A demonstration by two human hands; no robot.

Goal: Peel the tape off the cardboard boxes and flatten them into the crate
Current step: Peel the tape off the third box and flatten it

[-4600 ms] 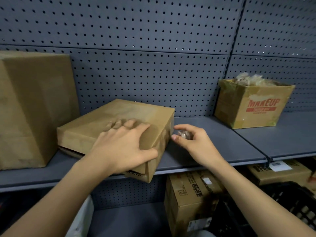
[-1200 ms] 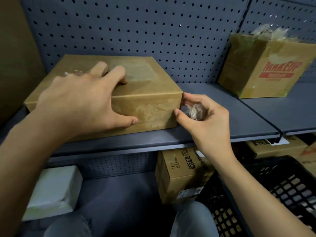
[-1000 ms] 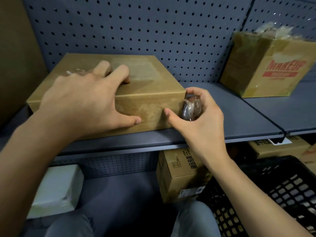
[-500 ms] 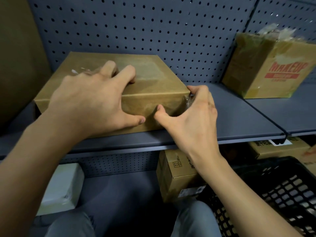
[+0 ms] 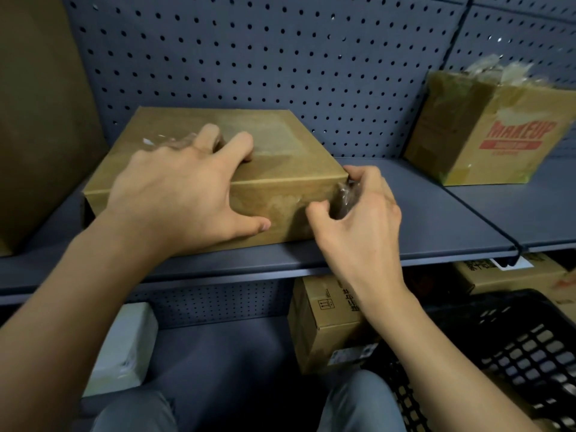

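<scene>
On the grey metal shelf (image 5: 436, 219), near its front edge and left of centre, lies a flat cardboard box (image 5: 280, 141), closed and not yet flattened. The left hand (image 5: 174, 194) straddles its near top edge, grip wide: fingers on the lid, thumb pressed to the front face, pinning it down. The right hand (image 5: 358, 219) is at the box's near right corner. Its grip is narrow around a crumpled wad of clear tape (image 5: 346, 198) tucked in the palm, with the thumb tip on the front face and fingertips at the corner.

A second ago that hand hovered just beside the corner; now it has closed on it. The box, tilted over the shelf edge some seconds back, now sits square. It is probably feeling for the next strip's end, so peeling goes on.

To the right stands an open box printed MAKEUP (image 5: 498, 145); at far left, a tall brown carton (image 5: 40, 120). Behind runs grey pegboard (image 5: 280, 57). Below the shelf are a small printed carton (image 5: 324, 322), a white package (image 5: 124, 347) and, lower right, the black plastic crate (image 5: 514, 353).
</scene>
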